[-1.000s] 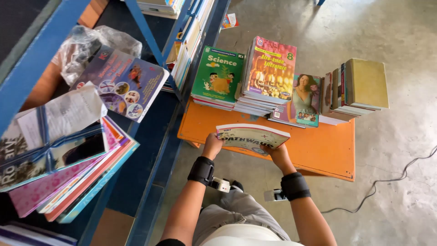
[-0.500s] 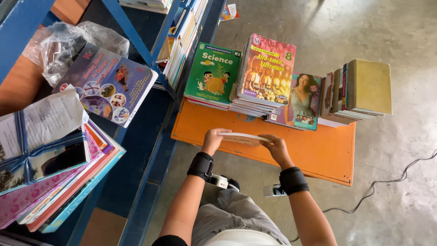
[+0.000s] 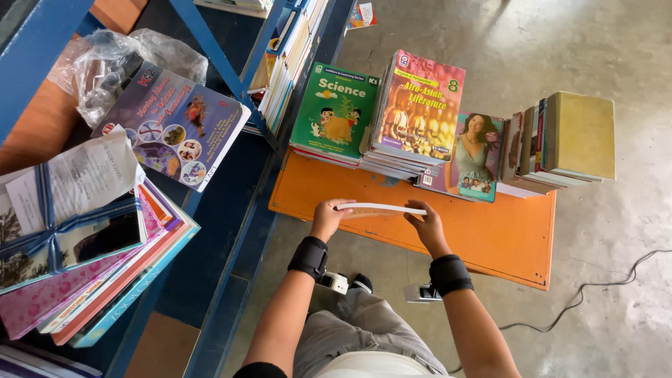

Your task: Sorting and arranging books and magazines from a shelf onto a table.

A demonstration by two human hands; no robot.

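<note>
I hold a thin book [image 3: 381, 208] level and edge-on between both hands, above the front part of an orange board [image 3: 490, 238] on the floor. My left hand [image 3: 327, 218] grips its left end and my right hand [image 3: 424, 225] its right end. Both wrists wear black bands. Behind the book, on the board, stand a pile topped by a green book [image 3: 334, 112], a taller pile topped by a red and pink book [image 3: 418, 105], a book with a woman on its cover [image 3: 470, 157], and a row of thick books [image 3: 570, 140].
A blue metal shelf frame [image 3: 231, 63] stands at the left. It holds a purple children's book [image 3: 175, 126], a crumpled plastic bag [image 3: 119, 59], a tied bundle of papers [image 3: 70, 203] and a stack of flat books [image 3: 105, 287]. A cable [image 3: 602, 290] lies on the concrete floor at the right.
The book has tilted from face-up to nearly flat and edge-on, and my hands have moved slightly along the board. My head has shifted, so the shelf looks closer.
</note>
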